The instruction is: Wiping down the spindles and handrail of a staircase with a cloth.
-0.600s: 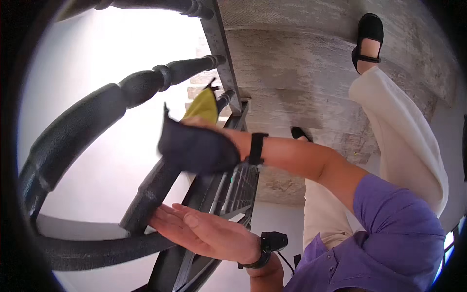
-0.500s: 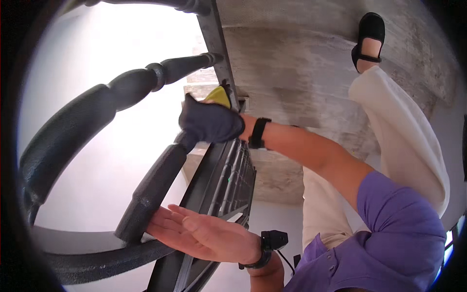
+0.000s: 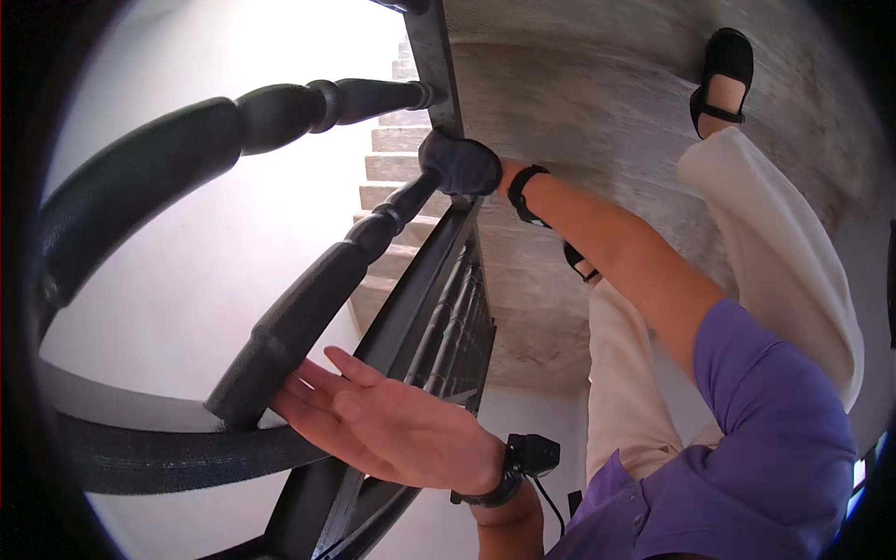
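Note:
A dark turned baluster (image 3: 313, 289) slants between the curved handrail (image 3: 187, 457) and the stair's dark side beam. My left hand (image 3: 401, 425) lies palm up beside the baluster's thick handrail end. Its fingers are stretched and apart, the tips touching or just behind the post. My right hand is covered by a dark grey-blue cloth (image 3: 457, 166), which is wrapped round the baluster's thin far end by the beam. The fingers inside the cloth are hidden, but the hand looks closed round the post through it.
Another dark baluster (image 3: 187, 140) runs alongside on the left. Below the railing, lighter steps (image 3: 392, 168) and a further row of balusters (image 3: 448, 327) show. Worn grey-brown steps (image 3: 569, 103) lie under my black shoes (image 3: 728, 70). Bright light washes out the left side.
My right hand has slid the cloth along the baluster, away from the handrail to the thin far end. A yellow part of the cloth is now out of sight. The left hand stays by the post.

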Demonstrator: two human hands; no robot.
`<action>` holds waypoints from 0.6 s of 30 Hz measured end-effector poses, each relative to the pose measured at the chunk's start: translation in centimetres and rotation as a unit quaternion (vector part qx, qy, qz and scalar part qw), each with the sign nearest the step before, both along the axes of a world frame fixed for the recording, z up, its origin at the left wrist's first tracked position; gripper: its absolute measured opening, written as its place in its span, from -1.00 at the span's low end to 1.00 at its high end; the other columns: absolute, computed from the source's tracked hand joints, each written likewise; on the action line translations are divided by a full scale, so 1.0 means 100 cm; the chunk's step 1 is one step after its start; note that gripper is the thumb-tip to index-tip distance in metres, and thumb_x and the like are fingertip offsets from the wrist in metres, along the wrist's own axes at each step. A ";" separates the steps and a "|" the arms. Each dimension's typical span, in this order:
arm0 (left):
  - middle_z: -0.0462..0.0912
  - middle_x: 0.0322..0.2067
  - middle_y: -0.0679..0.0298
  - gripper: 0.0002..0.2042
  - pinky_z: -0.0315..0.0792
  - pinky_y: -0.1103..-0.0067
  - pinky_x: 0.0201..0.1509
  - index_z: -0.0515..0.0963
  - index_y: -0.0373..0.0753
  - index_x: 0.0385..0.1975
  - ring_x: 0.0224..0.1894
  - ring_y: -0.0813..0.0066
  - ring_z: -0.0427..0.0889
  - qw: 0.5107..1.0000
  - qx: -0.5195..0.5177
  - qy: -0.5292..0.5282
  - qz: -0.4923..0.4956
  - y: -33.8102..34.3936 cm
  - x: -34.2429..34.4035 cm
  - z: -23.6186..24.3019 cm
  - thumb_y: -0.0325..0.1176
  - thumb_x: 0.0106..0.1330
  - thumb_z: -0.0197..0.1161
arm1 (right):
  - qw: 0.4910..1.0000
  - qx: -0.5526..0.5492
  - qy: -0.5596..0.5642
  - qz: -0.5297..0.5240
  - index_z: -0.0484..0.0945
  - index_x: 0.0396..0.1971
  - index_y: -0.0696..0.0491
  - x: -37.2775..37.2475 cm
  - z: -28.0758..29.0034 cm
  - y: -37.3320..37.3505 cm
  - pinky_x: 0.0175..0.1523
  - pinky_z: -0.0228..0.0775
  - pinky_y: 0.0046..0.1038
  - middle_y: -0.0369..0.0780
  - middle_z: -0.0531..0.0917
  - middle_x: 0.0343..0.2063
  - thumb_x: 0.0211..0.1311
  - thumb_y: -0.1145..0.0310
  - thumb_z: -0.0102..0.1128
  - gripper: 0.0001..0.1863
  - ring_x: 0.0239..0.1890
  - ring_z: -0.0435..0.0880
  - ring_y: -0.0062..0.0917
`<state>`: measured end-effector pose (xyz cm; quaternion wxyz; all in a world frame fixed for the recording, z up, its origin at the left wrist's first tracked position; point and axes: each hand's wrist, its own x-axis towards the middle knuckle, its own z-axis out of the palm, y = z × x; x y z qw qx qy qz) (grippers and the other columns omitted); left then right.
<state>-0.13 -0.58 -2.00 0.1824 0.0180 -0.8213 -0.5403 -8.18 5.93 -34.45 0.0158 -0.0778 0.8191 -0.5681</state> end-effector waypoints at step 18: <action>-0.09 0.39 0.01 -0.39 -0.01 0.27 0.44 -0.18 -0.32 0.40 0.43 0.18 -0.05 0.999 -0.037 -0.006 -0.012 -0.006 -0.013 -0.004 -0.38 0.43 -0.08 | 0.923 -0.101 0.150 -0.341 0.46 -0.21 0.07 0.027 0.071 -0.046 0.03 0.32 -0.31 -0.13 0.51 -0.26 -0.05 0.56 0.18 -0.68 -0.13 0.50 -0.23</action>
